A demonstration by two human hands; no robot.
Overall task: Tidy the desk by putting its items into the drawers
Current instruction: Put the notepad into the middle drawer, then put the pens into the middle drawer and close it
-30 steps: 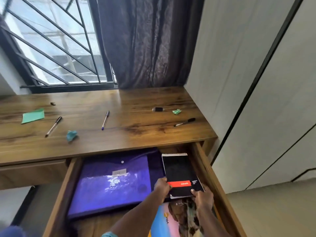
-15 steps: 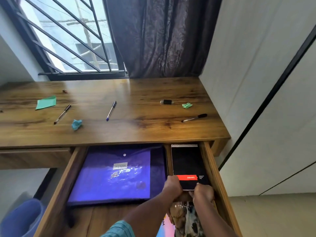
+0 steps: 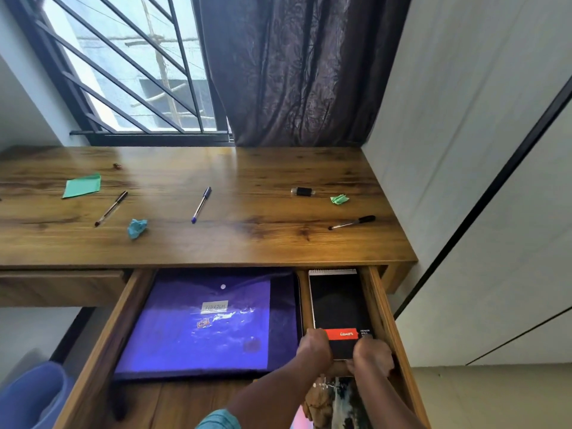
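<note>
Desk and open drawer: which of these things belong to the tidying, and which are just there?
Part of the job: black notepad, held by left hand and right hand; drawer; purple folder; blue pen; dark pen; black-capped pen; USB stick; green sheet; teal paper ball; green scrap.

Just there: curtain; window bars; blue tub.

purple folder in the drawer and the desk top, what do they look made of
Purple folder: probably thin glossy plastic, going by the bright glare patches across its face. Desk top: wood grain with a soft satin sheen; whether solid wood, veneer or laminate cannot be told.
</note>
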